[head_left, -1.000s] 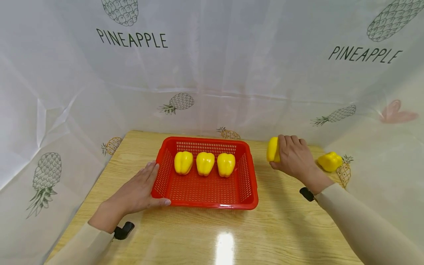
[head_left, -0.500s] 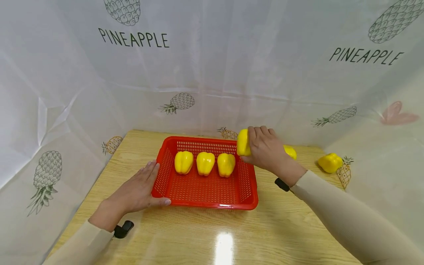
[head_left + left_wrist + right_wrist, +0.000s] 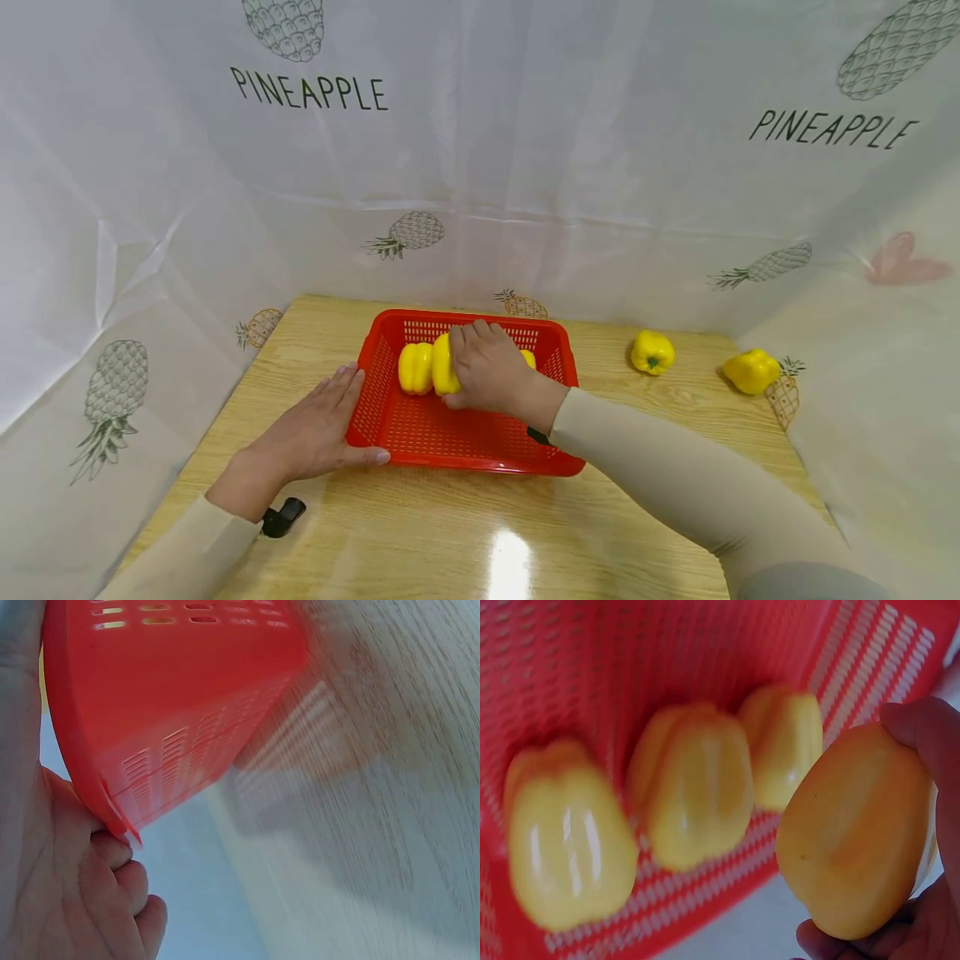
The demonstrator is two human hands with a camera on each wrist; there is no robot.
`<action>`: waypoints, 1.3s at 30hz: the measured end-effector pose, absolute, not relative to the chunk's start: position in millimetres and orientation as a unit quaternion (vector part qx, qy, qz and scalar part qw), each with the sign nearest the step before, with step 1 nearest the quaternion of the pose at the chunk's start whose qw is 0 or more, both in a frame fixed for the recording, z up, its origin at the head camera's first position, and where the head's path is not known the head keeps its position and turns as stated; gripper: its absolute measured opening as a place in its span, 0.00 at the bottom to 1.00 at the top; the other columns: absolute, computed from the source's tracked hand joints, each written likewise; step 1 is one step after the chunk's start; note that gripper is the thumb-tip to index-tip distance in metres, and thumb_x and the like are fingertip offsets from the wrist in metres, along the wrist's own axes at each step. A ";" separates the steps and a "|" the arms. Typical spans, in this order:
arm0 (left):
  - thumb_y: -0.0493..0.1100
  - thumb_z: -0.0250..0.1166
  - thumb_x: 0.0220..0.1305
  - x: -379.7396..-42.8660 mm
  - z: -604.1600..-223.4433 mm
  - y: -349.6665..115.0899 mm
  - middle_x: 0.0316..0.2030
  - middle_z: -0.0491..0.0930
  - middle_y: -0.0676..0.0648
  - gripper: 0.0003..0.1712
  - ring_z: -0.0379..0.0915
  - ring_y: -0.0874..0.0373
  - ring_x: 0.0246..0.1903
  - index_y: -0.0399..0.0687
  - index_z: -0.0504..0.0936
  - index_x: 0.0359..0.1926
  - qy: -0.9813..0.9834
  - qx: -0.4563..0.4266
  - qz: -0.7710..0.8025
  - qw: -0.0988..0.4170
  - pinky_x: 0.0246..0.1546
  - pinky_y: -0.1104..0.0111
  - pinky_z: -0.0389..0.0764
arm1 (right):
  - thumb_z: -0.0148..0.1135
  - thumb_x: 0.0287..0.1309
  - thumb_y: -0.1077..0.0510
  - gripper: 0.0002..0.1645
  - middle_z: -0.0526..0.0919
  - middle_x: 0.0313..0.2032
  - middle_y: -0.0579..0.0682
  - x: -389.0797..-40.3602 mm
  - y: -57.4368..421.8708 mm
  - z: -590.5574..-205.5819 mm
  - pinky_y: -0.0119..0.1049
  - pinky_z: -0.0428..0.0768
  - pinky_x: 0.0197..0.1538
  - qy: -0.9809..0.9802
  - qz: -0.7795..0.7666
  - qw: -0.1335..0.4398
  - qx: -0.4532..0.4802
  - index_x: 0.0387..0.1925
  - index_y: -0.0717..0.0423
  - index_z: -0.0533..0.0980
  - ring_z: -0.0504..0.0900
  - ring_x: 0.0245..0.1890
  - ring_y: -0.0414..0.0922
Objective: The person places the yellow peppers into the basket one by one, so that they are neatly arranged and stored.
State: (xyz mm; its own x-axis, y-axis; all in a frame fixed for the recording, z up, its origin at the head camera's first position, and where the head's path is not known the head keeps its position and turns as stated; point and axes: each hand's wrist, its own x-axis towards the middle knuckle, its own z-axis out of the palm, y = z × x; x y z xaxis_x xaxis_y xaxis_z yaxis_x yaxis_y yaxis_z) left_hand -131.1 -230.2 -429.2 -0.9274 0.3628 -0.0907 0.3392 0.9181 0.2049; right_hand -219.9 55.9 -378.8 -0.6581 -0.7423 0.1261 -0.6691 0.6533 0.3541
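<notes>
My right hand grips a yellow bell pepper over the red basket. The right wrist view shows the thumb on one end of this held pepper and fingers at the other. Three more yellow peppers sit in the basket: the left one shows plainly, the right one peeks past my hand, and the middle one appears only in the right wrist view. My left hand rests on the basket's left front corner, fingers extended along the left side, thumb on the front rim.
Two further yellow peppers lie on the wooden table to the right: one near the back edge, another farther right beside the curtain. A white curtain printed with pineapples encloses the back and sides.
My right hand has carried the held pepper leftward from the right of the basket to over its middle, uncovering a pepper on the table. My left hand stays at the basket's corner.
</notes>
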 end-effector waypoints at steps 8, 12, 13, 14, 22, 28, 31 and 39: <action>0.92 0.49 0.54 -133.4 -428.0 -228.6 0.83 0.47 0.30 0.80 0.44 0.33 0.82 0.28 0.51 0.81 0.977 0.182 0.096 0.053 0.80 0.42 0.55 | 0.57 0.59 0.18 0.55 0.81 0.48 0.52 -210.5 25.4 -397.4 0.41 0.81 0.56 -0.887 -0.182 0.084 0.416 0.62 0.62 0.70 0.78 0.48 0.49; 0.92 0.51 0.54 -134.4 -428.1 -228.8 0.83 0.47 0.30 0.80 0.44 0.33 0.82 0.28 0.50 0.81 0.978 0.180 0.091 0.053 0.80 0.42 0.55 | 0.54 0.59 0.16 0.51 0.80 0.41 0.49 -207.6 16.7 -405.4 0.41 0.81 0.52 -0.880 -0.190 0.072 0.429 0.56 0.58 0.70 0.77 0.44 0.48; 0.91 0.51 0.54 -134.5 -428.1 -228.8 0.83 0.46 0.30 0.80 0.44 0.33 0.82 0.28 0.50 0.81 0.978 0.180 0.090 0.053 0.80 0.42 0.55 | 0.54 0.59 0.16 0.52 0.81 0.41 0.49 -207.1 15.0 -407.2 0.41 0.81 0.52 -0.879 -0.191 0.070 0.431 0.56 0.58 0.70 0.77 0.44 0.48; 0.91 0.52 0.54 -134.7 -428.2 -228.7 0.83 0.46 0.30 0.80 0.44 0.33 0.82 0.28 0.50 0.81 0.978 0.179 0.090 0.052 0.80 0.42 0.55 | 0.54 0.59 0.15 0.52 0.81 0.41 0.49 -206.8 13.6 -409.1 0.42 0.81 0.52 -0.879 -0.191 0.068 0.432 0.56 0.58 0.70 0.77 0.44 0.48; 0.92 0.52 0.53 -134.3 -430.0 -227.5 0.83 0.47 0.31 0.81 0.44 0.34 0.82 0.29 0.49 0.82 0.979 0.171 0.092 0.062 0.80 0.42 0.56 | 0.48 0.60 0.13 0.57 0.84 0.50 0.51 -205.0 6.9 -421.7 0.46 0.80 0.64 -0.877 -0.198 0.051 0.434 0.63 0.59 0.69 0.80 0.53 0.49; 0.92 0.53 0.53 -132.2 -431.6 -227.8 0.83 0.47 0.31 0.80 0.44 0.34 0.82 0.30 0.50 0.82 0.979 0.171 0.094 0.063 0.80 0.42 0.57 | 0.45 0.60 0.12 0.57 0.83 0.50 0.50 -204.9 2.6 -434.4 0.45 0.80 0.63 -0.871 -0.201 0.062 0.444 0.63 0.57 0.69 0.80 0.53 0.48; 0.92 0.52 0.53 -131.4 -432.2 -228.3 0.83 0.47 0.31 0.80 0.44 0.35 0.82 0.29 0.50 0.82 0.978 0.174 0.096 0.062 0.80 0.43 0.57 | 0.41 0.61 0.11 0.57 0.82 0.51 0.50 -205.4 0.5 -442.8 0.44 0.80 0.62 -0.865 -0.206 0.072 0.452 0.63 0.56 0.69 0.80 0.53 0.48; 0.92 0.50 0.53 -131.0 -432.3 -230.4 0.83 0.47 0.31 0.80 0.44 0.35 0.83 0.29 0.50 0.82 0.978 0.176 0.094 0.057 0.81 0.44 0.55 | 0.30 0.63 0.11 0.61 0.81 0.55 0.49 -207.7 -5.0 -458.8 0.43 0.78 0.59 -0.854 -0.244 0.086 0.452 0.70 0.56 0.66 0.78 0.54 0.47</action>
State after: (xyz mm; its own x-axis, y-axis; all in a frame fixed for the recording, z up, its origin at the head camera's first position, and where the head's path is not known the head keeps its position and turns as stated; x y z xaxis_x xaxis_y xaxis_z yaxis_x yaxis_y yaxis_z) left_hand -131.0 -230.4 -432.3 -0.9319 0.3543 -0.0780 0.3329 0.9206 0.2039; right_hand -207.7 -5.0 -458.8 -0.5771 -0.8134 -0.0729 -0.7291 0.4730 0.4947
